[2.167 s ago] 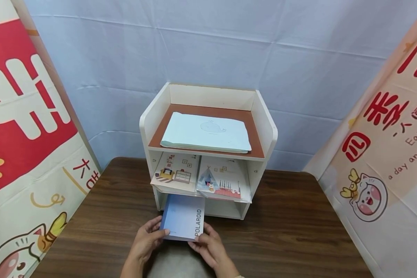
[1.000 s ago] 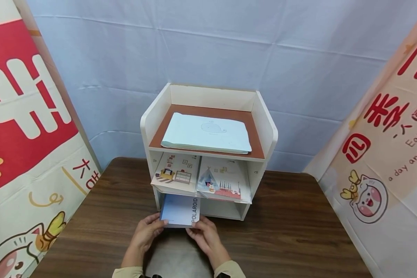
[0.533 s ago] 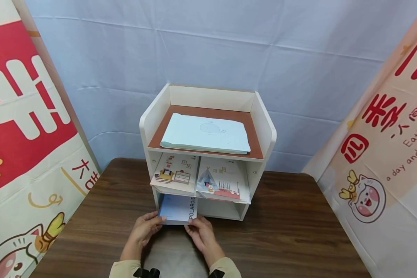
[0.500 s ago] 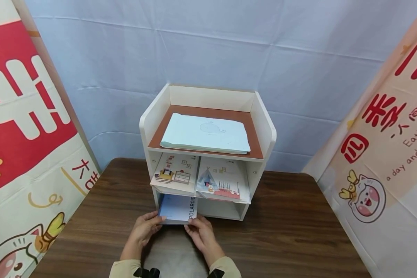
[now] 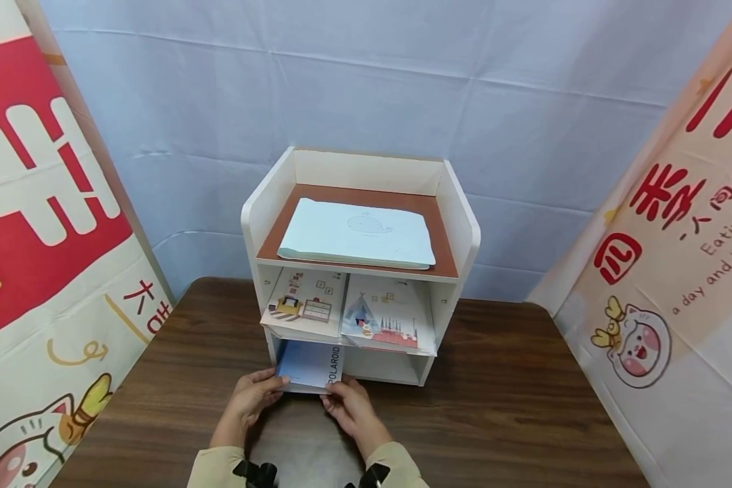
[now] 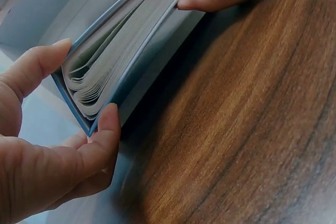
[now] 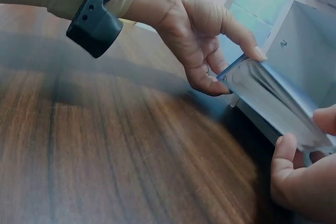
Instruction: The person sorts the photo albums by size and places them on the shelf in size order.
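A blue-and-white photo album [image 5: 308, 366] marked POLAROID lies flat, its far part inside the left of the shelf's lowest compartment. My left hand [image 5: 249, 401] pinches its near left corner, thumb on the cover and fingers beneath. At the near right corner my right hand [image 5: 354, 410] pinches it the same way. In the left wrist view the album's page edges [image 6: 113, 51] face me between the covers. The right wrist view shows both hands on the album [image 7: 273, 98], just above the table. Its far end is hidden under the middle shelf.
The white desk shelf [image 5: 457, 217] stands on a dark wooden table [image 5: 494, 407]. A pad with a whale drawing [image 5: 360, 234] lies on its brown top. Two illustrated books [image 5: 305, 305] side by side fill the middle compartment, jutting slightly over its front edge. Cloth [image 5: 366, 81] hangs behind.
Both hands have pushed the album away from me, deeper into the lowest compartment, and slightly left. Most of that motion came earlier; over the last half second it has barely moved.
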Available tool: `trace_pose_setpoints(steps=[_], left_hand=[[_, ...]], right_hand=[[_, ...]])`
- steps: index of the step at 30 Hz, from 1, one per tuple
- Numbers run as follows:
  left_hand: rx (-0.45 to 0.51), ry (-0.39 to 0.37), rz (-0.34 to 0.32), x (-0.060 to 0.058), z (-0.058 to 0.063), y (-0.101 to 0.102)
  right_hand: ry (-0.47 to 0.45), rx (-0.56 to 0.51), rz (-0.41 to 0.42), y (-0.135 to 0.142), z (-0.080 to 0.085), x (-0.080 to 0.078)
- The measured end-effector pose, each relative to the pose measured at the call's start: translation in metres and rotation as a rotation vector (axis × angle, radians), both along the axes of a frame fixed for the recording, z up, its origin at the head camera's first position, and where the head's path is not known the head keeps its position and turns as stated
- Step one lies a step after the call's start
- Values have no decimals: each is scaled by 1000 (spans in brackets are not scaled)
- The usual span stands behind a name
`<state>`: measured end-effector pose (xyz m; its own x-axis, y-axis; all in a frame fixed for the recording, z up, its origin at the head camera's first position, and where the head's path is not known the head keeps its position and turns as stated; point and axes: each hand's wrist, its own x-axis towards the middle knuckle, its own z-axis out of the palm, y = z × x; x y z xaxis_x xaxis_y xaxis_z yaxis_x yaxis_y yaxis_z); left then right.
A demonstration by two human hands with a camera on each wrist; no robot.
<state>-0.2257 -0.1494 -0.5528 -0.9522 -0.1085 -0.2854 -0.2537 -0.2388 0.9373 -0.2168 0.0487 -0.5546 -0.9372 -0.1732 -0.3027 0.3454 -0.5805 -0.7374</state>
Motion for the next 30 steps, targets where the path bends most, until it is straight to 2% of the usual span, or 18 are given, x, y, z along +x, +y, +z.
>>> trace_pose_setpoints(steps=[6, 12, 18, 22, 27, 30], left_hand=[[-47, 11, 3, -6, -1, 0], [-184, -4, 7, -8, -1, 2], [-226, -53, 48, -4, -1, 4], [-248, -52, 60, -2, -3, 5], [-273, -49, 58, -2, -3, 5], [-286, -49, 58, -1, -1, 6]], right_hand=[[-21, 8, -22, -2, 2, -4], [-5, 198, -52, -2, 4, -5], [-14, 333, -38, -1, 3, -5], [-18, 356, -33, -2, 1, -5], [-7, 322, -39, -2, -1, -6], [7, 312, -37, -1, 10, 0]])
